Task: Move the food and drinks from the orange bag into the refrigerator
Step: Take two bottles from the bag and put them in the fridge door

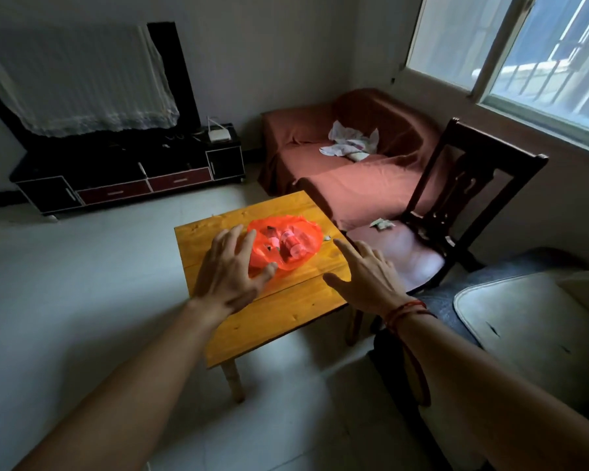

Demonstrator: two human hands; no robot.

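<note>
**Q:** Where does the task's thing lie, and which way does it run?

**A:** One orange bag (306,232) lies slumped on the far half of the one wooden table (269,321), just ahead of your hands. It is a crumpled heap with no clear long axis, and which way its mouth faces cannot be told. Through the thin plastic shows one bottle (291,246), lying on its side. Its long axis runs diagonally from far-left to near-right. Which end carries the cap is too blurred to tell. Some dark shapes sit beside the bottle inside the bag, and they cannot be counted.

**Q:** How do your hands stand?

**A:** Two hands, both gripping nothing. Your left hand (228,270) has its fingers spread wide over the bag's left edge; whether they touch the plastic cannot be told. Your right hand (364,270) has its fingers spread too, and hovers over the table's right edge, beside the bag and apart from it. A red cord (409,306) circles its wrist.

**Q:** What surrounds the table?

**A:** One dark wooden chair (456,198) just right of it, one cloth-covered sofa (337,171) beyond, one low cabinet (126,178) at far left, and one window (541,62) at upper right.
</note>
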